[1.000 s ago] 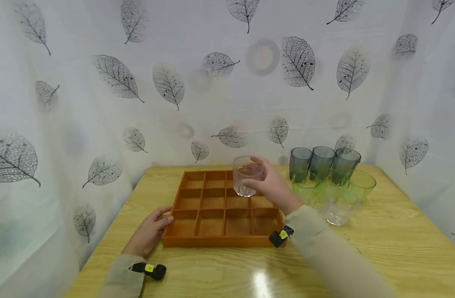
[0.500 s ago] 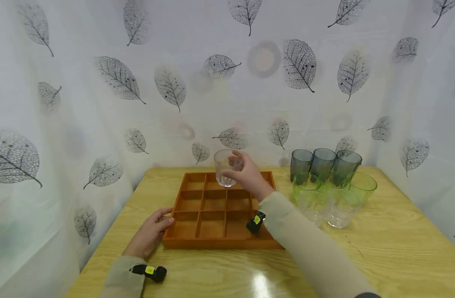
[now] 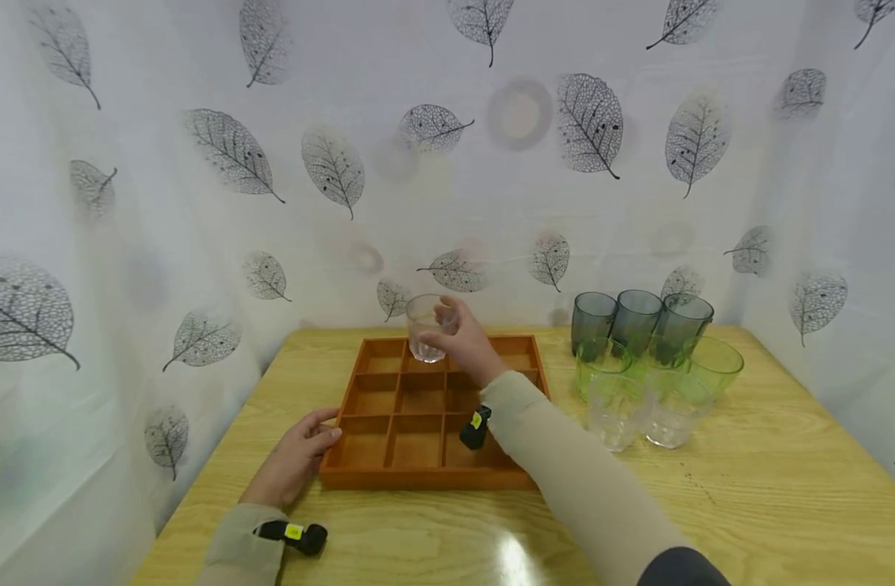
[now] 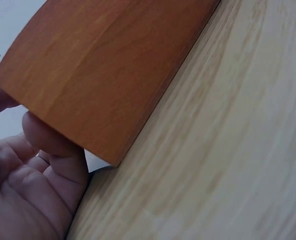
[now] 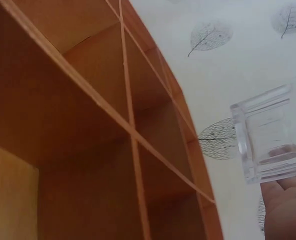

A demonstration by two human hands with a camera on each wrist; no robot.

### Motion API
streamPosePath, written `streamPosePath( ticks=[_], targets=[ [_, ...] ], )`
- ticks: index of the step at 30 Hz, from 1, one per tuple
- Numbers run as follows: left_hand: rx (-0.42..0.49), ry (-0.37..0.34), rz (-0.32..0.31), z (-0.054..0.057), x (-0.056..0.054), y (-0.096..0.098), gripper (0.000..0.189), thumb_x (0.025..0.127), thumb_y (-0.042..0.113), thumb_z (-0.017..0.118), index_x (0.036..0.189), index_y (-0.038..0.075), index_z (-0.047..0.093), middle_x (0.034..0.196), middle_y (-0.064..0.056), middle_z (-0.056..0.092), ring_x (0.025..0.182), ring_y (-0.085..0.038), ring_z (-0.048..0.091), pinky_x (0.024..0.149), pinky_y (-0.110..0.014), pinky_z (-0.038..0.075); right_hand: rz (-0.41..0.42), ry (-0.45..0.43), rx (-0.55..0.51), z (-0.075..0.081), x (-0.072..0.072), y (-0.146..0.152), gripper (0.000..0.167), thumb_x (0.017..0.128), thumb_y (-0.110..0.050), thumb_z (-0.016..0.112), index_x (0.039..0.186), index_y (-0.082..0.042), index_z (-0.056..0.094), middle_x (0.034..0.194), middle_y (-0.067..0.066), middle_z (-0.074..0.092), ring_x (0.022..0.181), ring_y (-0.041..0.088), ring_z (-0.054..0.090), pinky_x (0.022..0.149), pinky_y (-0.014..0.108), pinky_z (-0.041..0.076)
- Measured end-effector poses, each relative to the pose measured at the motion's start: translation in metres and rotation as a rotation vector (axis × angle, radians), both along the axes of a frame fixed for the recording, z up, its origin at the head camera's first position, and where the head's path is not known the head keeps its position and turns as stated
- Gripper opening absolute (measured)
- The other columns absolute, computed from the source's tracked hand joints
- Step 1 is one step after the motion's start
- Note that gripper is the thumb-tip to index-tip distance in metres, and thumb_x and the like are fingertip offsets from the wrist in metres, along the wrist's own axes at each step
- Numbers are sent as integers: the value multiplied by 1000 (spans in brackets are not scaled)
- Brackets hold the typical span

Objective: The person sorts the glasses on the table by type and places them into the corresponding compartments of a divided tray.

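Observation:
My right hand point(image 3: 465, 338) holds a clear glass tumbler point(image 3: 424, 330) by its side, thumb and fingers round it. The glass is upright and raised over the back row of a wooden compartment tray point(image 3: 433, 478), overlapping its second column from the left. In the right wrist view, the thick base of the tumbler point(image 5: 245, 145) shows beyond the dividers. My left hand point(image 3: 294, 456) rests against the tray's left wall near the front corner. Its thumb and fingertips touch the outside of the tray point(image 4: 98, 85) in the left wrist view.
Right of the tray stand several more glasses: grey ones point(image 3: 636, 321) at the back, green ones point(image 3: 714, 362) in the middle, clear ones point(image 3: 667, 415) in front. A leaf-print curtain point(image 3: 418, 203) hangs behind the wooden table point(image 3: 389, 537).
My right hand has carried the clear tumbler leftward and slightly back, from over the tray's right half to its second column. The left hand has stayed at the tray's side.

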State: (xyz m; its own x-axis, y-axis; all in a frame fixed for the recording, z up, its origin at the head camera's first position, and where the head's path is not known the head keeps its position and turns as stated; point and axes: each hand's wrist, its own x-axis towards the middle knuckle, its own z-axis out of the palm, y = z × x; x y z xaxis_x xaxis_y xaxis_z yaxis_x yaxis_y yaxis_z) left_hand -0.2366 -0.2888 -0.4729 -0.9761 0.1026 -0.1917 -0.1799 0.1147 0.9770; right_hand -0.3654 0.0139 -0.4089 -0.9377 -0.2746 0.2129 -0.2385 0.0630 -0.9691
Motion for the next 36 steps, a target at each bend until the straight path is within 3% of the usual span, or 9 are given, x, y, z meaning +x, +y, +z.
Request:
streamPosePath(
  ticks=[12,22,27,36],
  targets=[
    [-9,-5,30,-3,-2,-1,53,105,18,56,152,3,38,119,-15,58,103,-23,61,85,-35,53,4,-42,-35,-21,-8,-11,91,89,-33,80,160,-18,25,159,3,36,143,22,38,113,43,34],
    [3,17,-4,-4,-1,-2,55,105,17,57,153,2,36,113,-11,58,99,-21,59,84,-32,52,-52,-87,67,-29,-7,-4,93,88,-45,78,160,-17,26,152,10,44,135,27,47,106,52,41],
    [-6,14,4,-4,-1,-1,52,105,16,57,152,4,38,112,-12,59,99,-22,61,83,-33,53,-37,-95,67,-31,-8,-5,94,88,-37,80,160,-13,24,151,12,44,132,28,50,104,50,43],
    [-29,15,2,-3,0,0,54,105,18,57,153,2,37,111,-11,58,97,-21,60,81,-32,52,-19,-69,187,-36,-10,-9,95,87,-27,83,160,-12,24,156,11,39,130,27,50,103,46,45]
  ],
)
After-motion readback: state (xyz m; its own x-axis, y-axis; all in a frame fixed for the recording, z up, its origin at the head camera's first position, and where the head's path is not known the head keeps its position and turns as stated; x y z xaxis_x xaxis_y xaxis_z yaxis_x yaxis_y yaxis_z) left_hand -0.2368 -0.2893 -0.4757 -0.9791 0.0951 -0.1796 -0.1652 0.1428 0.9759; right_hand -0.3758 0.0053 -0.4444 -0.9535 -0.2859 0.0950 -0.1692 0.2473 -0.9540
